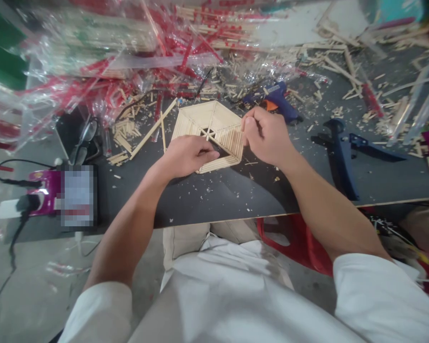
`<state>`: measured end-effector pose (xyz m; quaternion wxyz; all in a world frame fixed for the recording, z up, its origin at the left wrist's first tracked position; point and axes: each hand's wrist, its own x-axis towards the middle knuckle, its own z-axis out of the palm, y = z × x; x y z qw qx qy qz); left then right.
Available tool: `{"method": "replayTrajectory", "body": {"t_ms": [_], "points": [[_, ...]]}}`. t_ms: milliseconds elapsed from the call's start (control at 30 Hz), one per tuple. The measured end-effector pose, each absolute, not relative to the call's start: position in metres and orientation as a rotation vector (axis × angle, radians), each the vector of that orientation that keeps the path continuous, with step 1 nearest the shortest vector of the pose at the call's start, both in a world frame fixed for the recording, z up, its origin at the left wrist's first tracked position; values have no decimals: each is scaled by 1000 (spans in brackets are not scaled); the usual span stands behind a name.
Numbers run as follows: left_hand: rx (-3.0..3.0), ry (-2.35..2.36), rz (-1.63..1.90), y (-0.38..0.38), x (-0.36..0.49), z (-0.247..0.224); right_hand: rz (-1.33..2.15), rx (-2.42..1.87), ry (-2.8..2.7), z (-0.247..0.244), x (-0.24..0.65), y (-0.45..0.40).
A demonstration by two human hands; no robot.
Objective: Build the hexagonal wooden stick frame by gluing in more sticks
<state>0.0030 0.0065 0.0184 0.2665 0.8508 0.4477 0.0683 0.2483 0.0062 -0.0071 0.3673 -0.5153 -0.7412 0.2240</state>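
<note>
A hexagonal frame of thin wooden sticks (193,121) lies on the dark tabletop, its spokes meeting at a small central opening. Several sections are filled with closely laid sticks, while a gap shows in the lower part. My left hand (186,156) is closed over the lower left side of the frame, thumb near its middle; part of the frame is hidden beneath it. At the right corner, my right hand (266,136) has its fingers pinched together against the edge. Whether a small stick is between those fingers cannot be made out.
A blue glue gun (284,102) lies behind my right hand, and a dark hand cutter (341,157) rests farther right. Loose sticks (153,129), offcuts and plastic-wrapped bundles (103,43) cover the back. At left are glasses (89,131), a phone (79,197) and a purple power adapter (50,190).
</note>
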Motion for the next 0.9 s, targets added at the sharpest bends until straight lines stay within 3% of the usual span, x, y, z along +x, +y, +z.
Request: {"method": "replayTrajectory", "body": {"t_ms": [333, 900], "points": [[2297, 1179, 179, 9, 0, 16, 778, -1210, -1809, -3, 243, 1], [2232, 1228, 179, 11, 0, 15, 713, -1235, -1783, 4, 243, -1]]}}
